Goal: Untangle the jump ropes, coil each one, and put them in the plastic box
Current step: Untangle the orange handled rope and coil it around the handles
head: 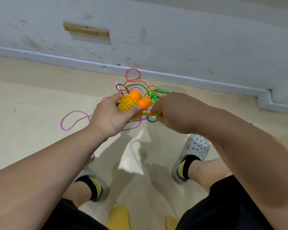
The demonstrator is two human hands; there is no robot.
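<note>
Holding, left hand (110, 117): head view; fingers and thumb curled round the coiled part of the yellow rope (126, 105), with the thumb pressed across the loops on the near side.
Orange handles (135, 95): two, side by side, sticking up and away out of the left hand's grip and touching the coil.
Right hand (176, 113): closed in a pinch on a flat yellow strand that runs from the coil to the right; fingertips mostly hidden behind the back of the hand.
Yellow rope position: in the air between both hands, above the tangle, ahead of the feet.
Tangle: on the floor (32, 100) just beside the skirting (198, 81), partly hidden by the hands.
Green rope (161, 91): handles at the tangle's right side, loops crossing the other ropes.
Pink rope (118, 86): handle at the tangle's left; one loop lies against the skirting.
Purple rope (61, 125): long loop trailing left over the floor; the rest runs behind the left hand.
Wall (173, 30): white, scuffed; wood block (86, 29) fixed to it, upper left.
Clogs (197, 146): grey, one on each foot, over black socks.
Bottom edge: yellow object (118, 216); cannot tell what it is.
</note>
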